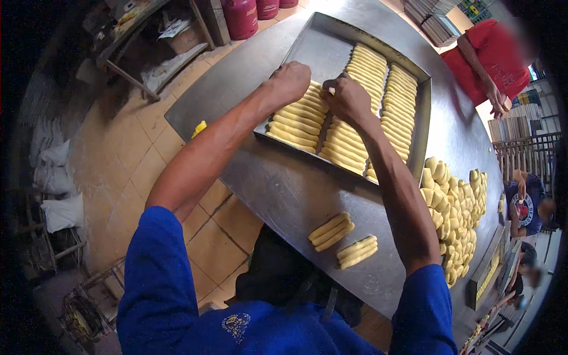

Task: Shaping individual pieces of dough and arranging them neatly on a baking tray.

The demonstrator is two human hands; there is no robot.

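Observation:
Both my hands are over a large metal baking tray lined with rows of pale yellow dough rolls. At the far end of the left row, my left hand is closed, its fingertips hidden beneath it. My right hand is closed at the other side of that row, with a small pale bit showing at its fingers. They appear to grip the two ends of one dough roll, mostly hidden by the hands. Two small groups of dough rolls lie on the table near my body.
A heap of dough pieces sits on the metal table, right of my right forearm. Across the table stands a person in a red shirt. More people and another tray are at the right. Red gas cylinders stand beyond the table.

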